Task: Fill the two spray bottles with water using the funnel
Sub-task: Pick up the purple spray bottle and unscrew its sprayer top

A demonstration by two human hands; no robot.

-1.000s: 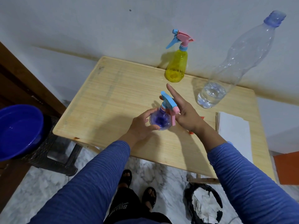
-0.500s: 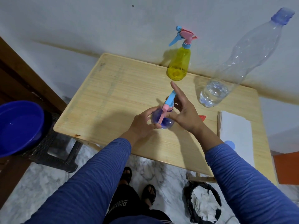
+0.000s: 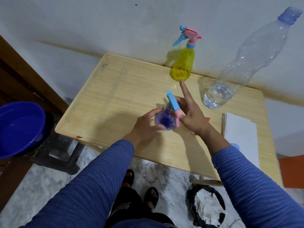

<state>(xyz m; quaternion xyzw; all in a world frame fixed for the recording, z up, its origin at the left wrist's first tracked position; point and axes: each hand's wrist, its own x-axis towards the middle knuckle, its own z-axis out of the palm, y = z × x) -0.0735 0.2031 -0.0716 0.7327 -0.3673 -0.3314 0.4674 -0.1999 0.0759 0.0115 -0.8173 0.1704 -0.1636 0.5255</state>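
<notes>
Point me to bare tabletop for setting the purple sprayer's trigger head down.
Free: the table's left half, from its left edge to the left hand on the purple spray bottle. Crowded: back right, with the yellow spray bottle, clear water bottle, and white sheet.

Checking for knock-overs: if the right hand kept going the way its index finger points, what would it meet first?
Probably the yellow bottle: the right hand has its index fingertip aimed at the base, though depth is unclear.

Purple spray bottle (image 3: 164, 120), yellow spray bottle (image 3: 181, 66)
</notes>
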